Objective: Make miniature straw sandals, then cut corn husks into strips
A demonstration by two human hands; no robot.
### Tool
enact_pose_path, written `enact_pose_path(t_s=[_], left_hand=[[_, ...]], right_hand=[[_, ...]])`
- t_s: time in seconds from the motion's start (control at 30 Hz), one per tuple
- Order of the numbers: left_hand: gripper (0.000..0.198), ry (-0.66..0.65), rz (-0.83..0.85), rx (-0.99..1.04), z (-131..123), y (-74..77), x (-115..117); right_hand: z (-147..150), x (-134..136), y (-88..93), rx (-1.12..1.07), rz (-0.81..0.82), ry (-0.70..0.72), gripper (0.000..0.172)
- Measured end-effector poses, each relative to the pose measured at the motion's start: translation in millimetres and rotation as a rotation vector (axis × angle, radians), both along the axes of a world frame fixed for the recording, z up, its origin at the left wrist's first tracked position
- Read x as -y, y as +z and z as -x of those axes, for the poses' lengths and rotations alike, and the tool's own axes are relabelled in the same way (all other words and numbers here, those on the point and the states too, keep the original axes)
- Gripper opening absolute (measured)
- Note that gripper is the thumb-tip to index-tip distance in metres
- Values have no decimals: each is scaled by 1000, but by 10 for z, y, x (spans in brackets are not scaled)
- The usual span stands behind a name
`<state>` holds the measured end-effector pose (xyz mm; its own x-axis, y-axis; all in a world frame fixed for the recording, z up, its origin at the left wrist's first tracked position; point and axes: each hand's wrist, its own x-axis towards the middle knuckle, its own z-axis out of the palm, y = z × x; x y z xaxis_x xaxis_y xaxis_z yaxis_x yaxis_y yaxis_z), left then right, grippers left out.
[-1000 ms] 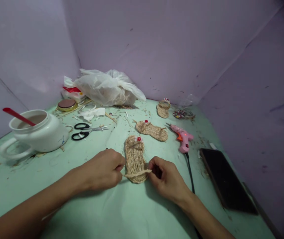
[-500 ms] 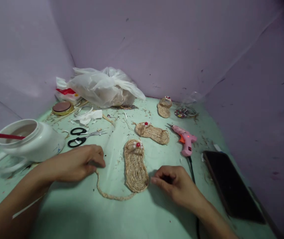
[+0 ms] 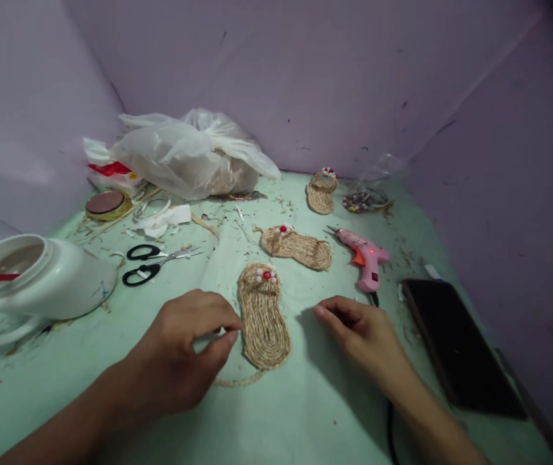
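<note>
A small woven straw slipper (image 3: 266, 329) lies flat in the middle of the table, toe end away from me, with a red and white bead flower near its top. My left hand (image 3: 193, 352) is at its left edge, thumb and forefinger tips brought close together; whether they grip the edge is unclear. From the slipper's heel a braided straw cord (image 3: 240, 382) runs left and disappears behind that hand. My right hand (image 3: 361, 329) hovers to the right, apart from the slipper, fingers curled and nothing visible in them. Beyond lies a second straw slipper (image 3: 300, 248), also beaded.
On the right are a pink glue gun (image 3: 366, 258) with a lit red light and a black phone (image 3: 460, 349). A third slipper (image 3: 322, 192) and beads (image 3: 358, 201) sit behind. Scissors (image 3: 148, 265), a white pot (image 3: 77, 278) and a plastic bag (image 3: 184, 158) occupy the left.
My left hand has left the cord's free end and moved right to the slipper's edge. My right hand has shifted slightly up and right, away from the slipper. The view has tilted a little.
</note>
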<state>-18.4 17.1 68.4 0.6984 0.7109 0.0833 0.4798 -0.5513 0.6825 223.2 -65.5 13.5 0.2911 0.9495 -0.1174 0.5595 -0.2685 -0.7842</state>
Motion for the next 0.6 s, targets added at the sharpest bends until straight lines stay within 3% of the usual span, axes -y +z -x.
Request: enact_pose_path(t_s=[0.13,0.2,0.27,0.3,0.37,0.47,0.53,0.6], left_hand=[[18,-128,44,-100,-34,36,104],[19,-121,8,-123,-24,2,95],[20,-64,-33,-149,-16,-48,71],[20,-30,-38,-170,-15,-71,58],[21,21,-19,-215,-22,-103,40],[22,35,20,-246,-46,-123,36],[21,30,30,-250,-61,-134,41],[21,29,28,-254,-68,-149,43]], right_hand=[[63,30,-56,30,-10,61,22],[-24,48,-6,139,-90,-49,20],[-182,48,81,351,-153,-265,22],[-270,35,126,483,-129,-383,26],[-427,-19,188,657,43,-477,39],[-564,-146,165,685,252,-440,56],[-615,-224,82,692,252,-424,54],[-674,-273,-20,662,185,-458,40]])
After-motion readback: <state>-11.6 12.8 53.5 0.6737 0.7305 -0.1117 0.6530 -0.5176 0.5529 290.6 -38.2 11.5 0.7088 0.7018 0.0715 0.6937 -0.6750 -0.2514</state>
